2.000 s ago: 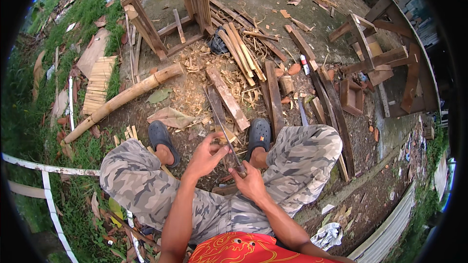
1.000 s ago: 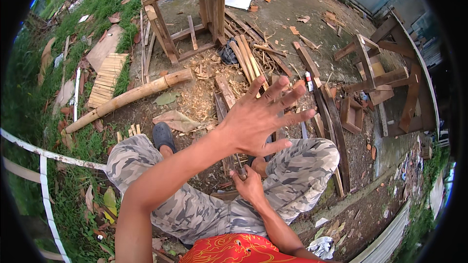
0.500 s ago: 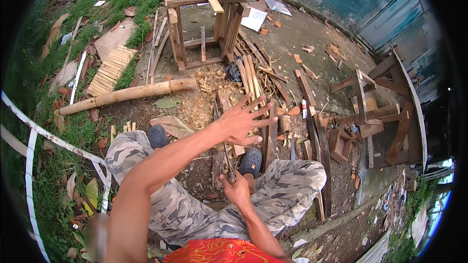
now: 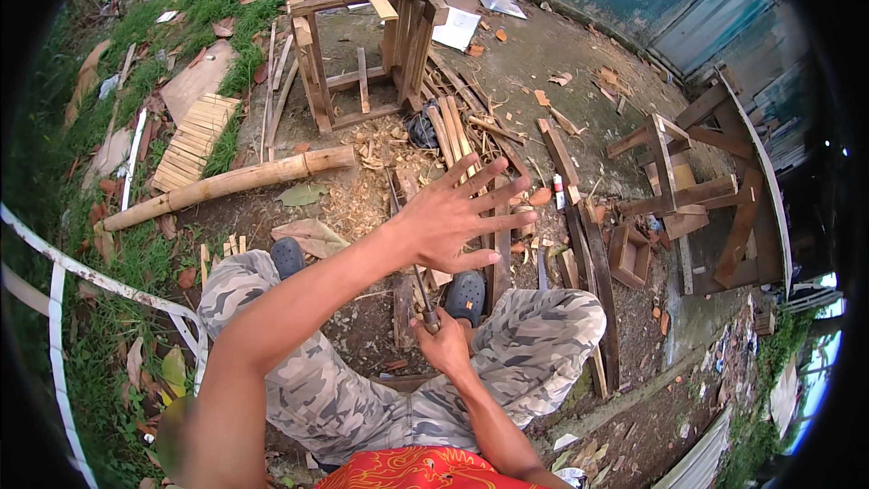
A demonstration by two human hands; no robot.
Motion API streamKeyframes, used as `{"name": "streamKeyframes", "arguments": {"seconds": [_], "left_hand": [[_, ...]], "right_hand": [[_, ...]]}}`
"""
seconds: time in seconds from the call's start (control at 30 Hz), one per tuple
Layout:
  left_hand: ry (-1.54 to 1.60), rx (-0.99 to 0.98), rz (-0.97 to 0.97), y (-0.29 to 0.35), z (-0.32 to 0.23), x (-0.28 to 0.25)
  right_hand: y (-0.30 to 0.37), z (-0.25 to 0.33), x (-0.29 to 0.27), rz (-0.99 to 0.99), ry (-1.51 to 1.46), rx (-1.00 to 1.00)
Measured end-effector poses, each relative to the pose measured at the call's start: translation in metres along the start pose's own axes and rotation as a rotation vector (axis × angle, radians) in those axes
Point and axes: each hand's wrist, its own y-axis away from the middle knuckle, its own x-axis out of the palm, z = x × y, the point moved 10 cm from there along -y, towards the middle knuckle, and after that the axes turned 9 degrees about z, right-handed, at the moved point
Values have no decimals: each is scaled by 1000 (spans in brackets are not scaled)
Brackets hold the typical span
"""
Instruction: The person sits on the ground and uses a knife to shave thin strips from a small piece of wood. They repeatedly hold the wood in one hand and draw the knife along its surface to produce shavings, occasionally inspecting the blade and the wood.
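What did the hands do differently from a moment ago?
The left hand let go of the long dark metal blade it had been touching down by the knees, and rose into the air with fingers spread wide. The right hand stayed low, still gripping the blade's handle. The person stayed sitting, dark shoes on the ground.

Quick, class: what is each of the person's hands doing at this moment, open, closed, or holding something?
Left hand: open, fingers spread, raised, holding nothing.
Right hand: closed around the handle of a long blade.
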Motion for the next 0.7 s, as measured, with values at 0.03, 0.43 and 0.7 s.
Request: {"name": "streamKeyframes", "arguments": {"seconds": [0.03,0.43,0.7], "left_hand": [[-43,-48,197,5,8,20],[-160,-533,-109,62,86,-55],[68,-772,-329,112,113,-102]], "right_hand": [[-1,0,1,15,2,8],[-24,-2,6,7,-24,102],[-24,-6,39,304,-948,149]]}}
